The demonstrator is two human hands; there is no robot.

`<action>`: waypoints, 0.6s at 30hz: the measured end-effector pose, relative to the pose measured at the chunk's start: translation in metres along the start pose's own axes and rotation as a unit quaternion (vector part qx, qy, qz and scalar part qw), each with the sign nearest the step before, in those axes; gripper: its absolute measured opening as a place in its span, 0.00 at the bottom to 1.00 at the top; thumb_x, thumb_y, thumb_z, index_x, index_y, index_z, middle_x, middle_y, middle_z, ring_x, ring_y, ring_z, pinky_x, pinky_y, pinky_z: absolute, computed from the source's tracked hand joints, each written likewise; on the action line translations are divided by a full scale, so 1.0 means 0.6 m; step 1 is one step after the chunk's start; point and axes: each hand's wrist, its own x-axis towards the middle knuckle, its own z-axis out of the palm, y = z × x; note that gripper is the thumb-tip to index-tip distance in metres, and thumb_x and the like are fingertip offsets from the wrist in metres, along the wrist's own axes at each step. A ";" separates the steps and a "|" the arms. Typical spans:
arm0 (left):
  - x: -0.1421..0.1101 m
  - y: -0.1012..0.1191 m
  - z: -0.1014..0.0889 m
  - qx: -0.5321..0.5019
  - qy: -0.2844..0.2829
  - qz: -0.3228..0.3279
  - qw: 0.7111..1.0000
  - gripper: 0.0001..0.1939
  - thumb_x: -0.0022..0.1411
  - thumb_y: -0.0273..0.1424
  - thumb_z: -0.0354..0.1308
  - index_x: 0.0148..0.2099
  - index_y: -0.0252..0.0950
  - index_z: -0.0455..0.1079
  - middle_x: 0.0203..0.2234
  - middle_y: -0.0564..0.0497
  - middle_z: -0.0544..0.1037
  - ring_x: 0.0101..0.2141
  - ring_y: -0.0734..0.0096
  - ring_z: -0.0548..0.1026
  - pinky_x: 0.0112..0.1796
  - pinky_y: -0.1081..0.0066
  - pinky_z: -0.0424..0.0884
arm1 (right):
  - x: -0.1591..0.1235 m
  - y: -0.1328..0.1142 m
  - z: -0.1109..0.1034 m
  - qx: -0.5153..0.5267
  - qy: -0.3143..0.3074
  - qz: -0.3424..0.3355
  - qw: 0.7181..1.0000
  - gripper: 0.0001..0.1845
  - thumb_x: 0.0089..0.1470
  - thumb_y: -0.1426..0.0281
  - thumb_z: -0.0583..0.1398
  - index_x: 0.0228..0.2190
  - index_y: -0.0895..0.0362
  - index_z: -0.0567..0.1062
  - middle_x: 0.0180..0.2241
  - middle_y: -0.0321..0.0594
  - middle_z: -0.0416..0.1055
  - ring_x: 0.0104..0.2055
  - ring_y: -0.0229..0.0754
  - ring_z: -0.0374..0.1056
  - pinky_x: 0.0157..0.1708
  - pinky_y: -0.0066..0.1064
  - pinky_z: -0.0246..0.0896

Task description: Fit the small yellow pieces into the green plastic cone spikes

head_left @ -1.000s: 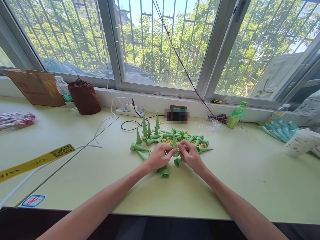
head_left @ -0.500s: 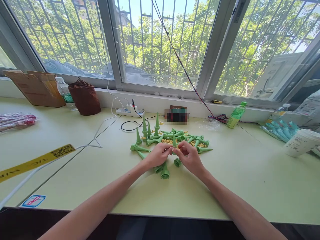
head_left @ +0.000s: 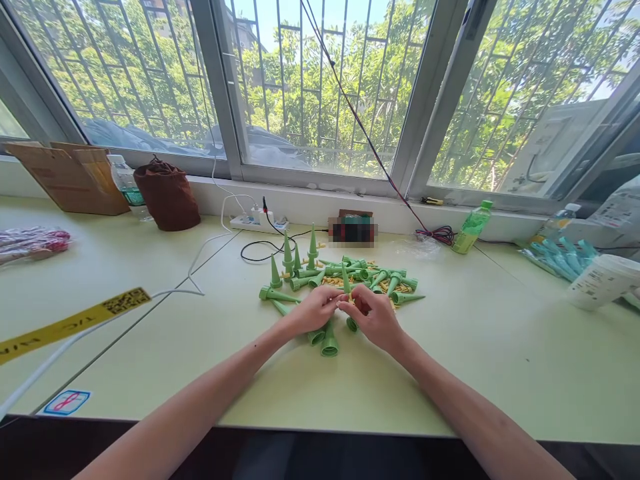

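A green plastic watering spike (head_left: 345,279) points upward between my hands, its lower part hidden by fingers. My left hand (head_left: 321,309) is closed on it from the left. My right hand (head_left: 374,315) pinches at its right side, where a bit of yellow shows, seemingly a small valve. Behind and around lie several more green spikes (head_left: 395,283), mixed with small yellow valves (head_left: 360,283). At the back left of the pile, several spikes (head_left: 313,250) stand upright, some with yellow valves attached. One spike (head_left: 329,343) lies nearest me, its ribbed open cap facing forward.
Along the windowsill stand a cardboard box (head_left: 65,177), a brown drawstring bag (head_left: 167,195), a power strip (head_left: 260,220) and a green drink bottle (head_left: 473,228). A white cup (head_left: 603,283) is at right. A white cable (head_left: 193,267) and yellow tag (head_left: 75,325) cross the left side.
My right hand's fingers have shifted left and closed in around the base of the upright spike. My left hand keeps its hold. The view has moved slightly.
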 end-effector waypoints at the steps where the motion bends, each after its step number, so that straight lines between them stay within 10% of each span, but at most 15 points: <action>1: 0.000 -0.001 0.000 0.004 0.000 0.000 1.000 0.14 0.64 0.33 0.45 0.26 0.34 0.60 0.22 0.53 0.62 0.26 0.72 0.59 0.28 0.73 0.56 | 0.000 -0.001 -0.001 -0.003 -0.005 0.001 1.000 0.16 0.58 0.59 0.59 0.26 0.55 0.61 0.18 0.27 0.52 0.20 0.33 0.47 0.22 0.26 0.45; 18: -0.002 -0.003 0.000 0.030 0.005 -0.003 1.000 0.14 0.64 0.31 0.44 0.26 0.34 0.60 0.22 0.54 0.64 0.25 0.73 0.59 0.28 0.73 0.56 | 0.003 -0.010 -0.008 -0.002 -0.043 0.012 0.999 0.18 0.60 0.57 0.56 0.25 0.54 0.60 0.19 0.28 0.52 0.22 0.34 0.47 0.24 0.27 0.45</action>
